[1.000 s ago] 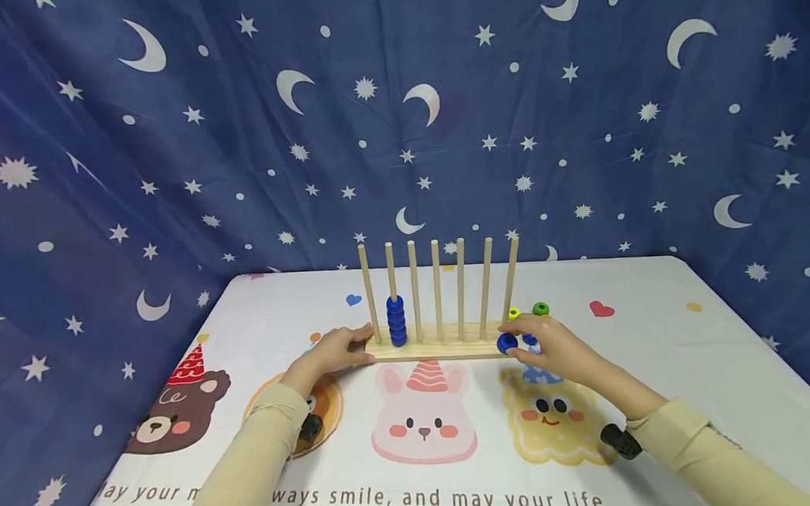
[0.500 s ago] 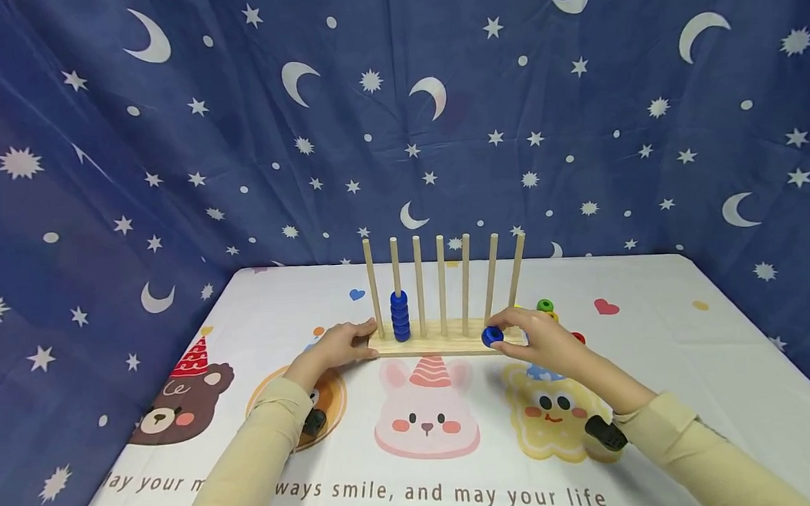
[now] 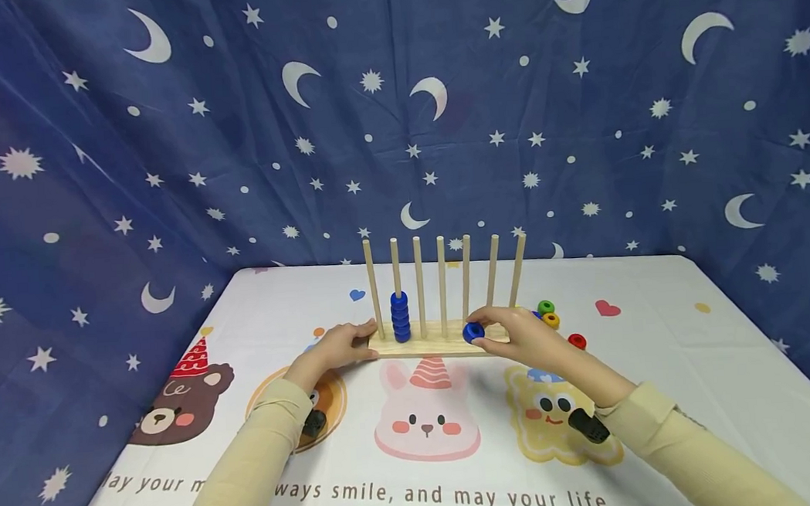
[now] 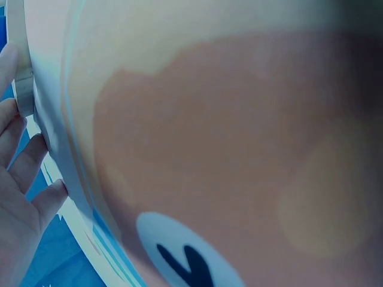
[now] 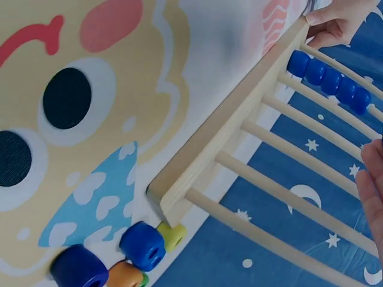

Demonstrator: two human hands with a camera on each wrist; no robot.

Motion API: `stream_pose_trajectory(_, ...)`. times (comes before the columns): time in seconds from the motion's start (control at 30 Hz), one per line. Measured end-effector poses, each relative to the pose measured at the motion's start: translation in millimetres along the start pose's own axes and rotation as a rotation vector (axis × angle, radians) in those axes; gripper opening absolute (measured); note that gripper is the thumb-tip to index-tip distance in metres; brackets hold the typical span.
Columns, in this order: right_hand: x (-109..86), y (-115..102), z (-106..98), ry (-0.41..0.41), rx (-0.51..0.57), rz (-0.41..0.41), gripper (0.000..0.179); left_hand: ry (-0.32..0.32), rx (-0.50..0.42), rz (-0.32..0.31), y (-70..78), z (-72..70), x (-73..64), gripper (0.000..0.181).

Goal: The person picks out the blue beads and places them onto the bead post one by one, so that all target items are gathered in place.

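A wooden stand (image 3: 411, 350) with a row of upright pegs lies across the table. Several blue beads (image 3: 400, 317) are stacked on its second peg from the left; the other pegs look bare. My left hand (image 3: 341, 345) grips the stand's left end, its fingertips against the wood in the left wrist view. Between thumb and fingers of my right hand (image 3: 524, 334) I pinch a single blue bead (image 3: 473, 332), in front of the pegs right of centre. That bead is out of sight in the right wrist view, where only part of the right hand (image 5: 372, 185) appears.
Past the stand's right end lie loose beads: a green one (image 3: 545, 307), a yellow one (image 3: 551, 321), a red one (image 3: 577, 341) and blue ones (image 5: 142, 246). A printed white cloth (image 3: 308, 483) covers the table. Behind hangs a blue curtain (image 3: 342, 133) with moons and stars.
My right hand has carried the blue bead leftward along the stand from its right end, uncovering loose beads behind it. The left hand keeps its hold, and the head view shifted slightly.
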State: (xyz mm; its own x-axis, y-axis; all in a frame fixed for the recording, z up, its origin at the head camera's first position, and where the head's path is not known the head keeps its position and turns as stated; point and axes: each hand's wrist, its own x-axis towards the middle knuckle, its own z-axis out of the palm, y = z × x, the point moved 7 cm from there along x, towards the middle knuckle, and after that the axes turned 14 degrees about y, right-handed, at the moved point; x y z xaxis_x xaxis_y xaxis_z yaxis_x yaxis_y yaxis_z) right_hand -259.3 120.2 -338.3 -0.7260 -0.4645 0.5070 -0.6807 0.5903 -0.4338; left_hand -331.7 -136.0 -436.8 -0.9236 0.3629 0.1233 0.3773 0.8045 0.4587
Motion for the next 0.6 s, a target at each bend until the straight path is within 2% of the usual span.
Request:
stream_pose_trajectory(0.17,3.6,-6,4,0.021,0.022,-0.025,0.029,-0.004,-0.009,-0.008,-1.5,-0.2,-1.5,0.063)
stream_pose_trajectory(0.33,8.4,-13,10,0.029,0.023,-0.05,0.03,-0.008,0.003,0.011,-2.2,-0.4,-3.8,0.063)
stream_pose_trajectory(0.6,21.0,-22,5,0.1,0.053,-0.098,0.029,0.007,-0.008,0.014,0.5,-1.6,-1.3,0.063)
